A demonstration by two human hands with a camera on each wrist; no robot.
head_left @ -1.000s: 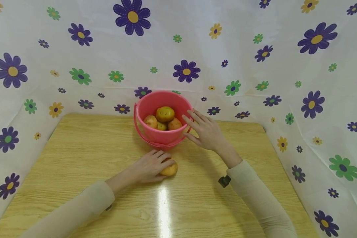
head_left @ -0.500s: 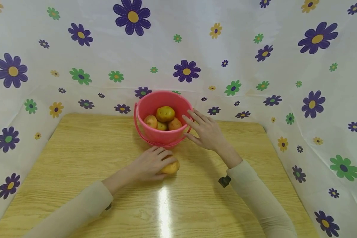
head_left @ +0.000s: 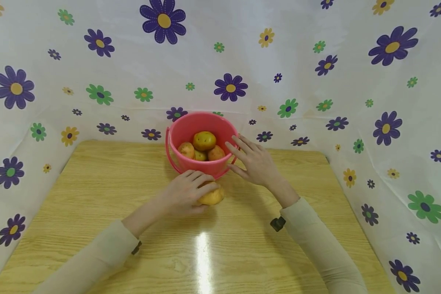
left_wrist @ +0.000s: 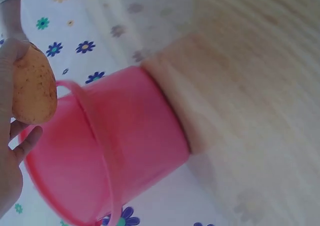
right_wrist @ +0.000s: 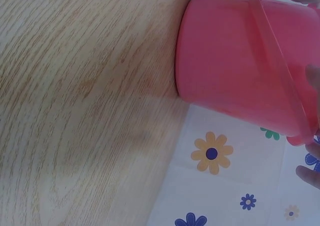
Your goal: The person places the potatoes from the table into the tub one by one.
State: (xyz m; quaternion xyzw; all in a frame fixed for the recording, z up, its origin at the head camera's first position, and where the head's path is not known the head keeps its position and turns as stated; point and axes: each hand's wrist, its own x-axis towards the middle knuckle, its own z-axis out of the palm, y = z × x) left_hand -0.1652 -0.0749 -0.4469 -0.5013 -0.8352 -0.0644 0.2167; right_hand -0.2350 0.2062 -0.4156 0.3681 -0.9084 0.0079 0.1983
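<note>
My left hand [head_left: 186, 192] grips a yellow-brown potato [head_left: 212, 196] in front of the pink bucket [head_left: 181, 163]. In the left wrist view the same potato [left_wrist: 35, 88] is lifted off the table, close by the bucket's rim, with fingers and thumb around it. Several potatoes [head_left: 204, 141] lie inside the bucket, one on top of the others. My right hand [head_left: 255, 163] rests its spread, nearly straight fingers at the bucket's right rim. The bucket's handle [right_wrist: 280, 60] hangs down along its front side.
The bucket stands upright near the back edge of a wooden table [head_left: 114, 188]. Behind and along both sides hangs a white cloth [head_left: 132, 61] printed with purple, green and yellow flowers. A streak of light reflects off the tabletop near the front.
My left hand has lifted the potato from the table and carried it forward, up toward the front of the bucket. The right hand and the bucket have stayed in place.
</note>
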